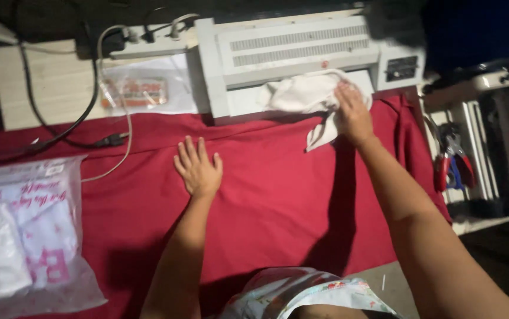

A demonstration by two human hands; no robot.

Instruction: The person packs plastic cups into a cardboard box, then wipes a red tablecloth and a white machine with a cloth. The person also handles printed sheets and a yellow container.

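Observation:
My right hand (352,112) presses a crumpled white cloth (302,94) against the front of a white laminating machine (290,53) at the far edge of the table. The cloth hangs partly over the machine's lower tray and onto the red tablecloth (266,195). My left hand (197,168) lies flat, palm down with fingers spread, on the red tablecloth, holding nothing.
A clear plastic bag (24,230) with white and pink contents lies at the left. A power strip (142,41) with cables sits at the back, beside a small packet (133,91). Red-handled pliers (452,156) rest on a rack at the right.

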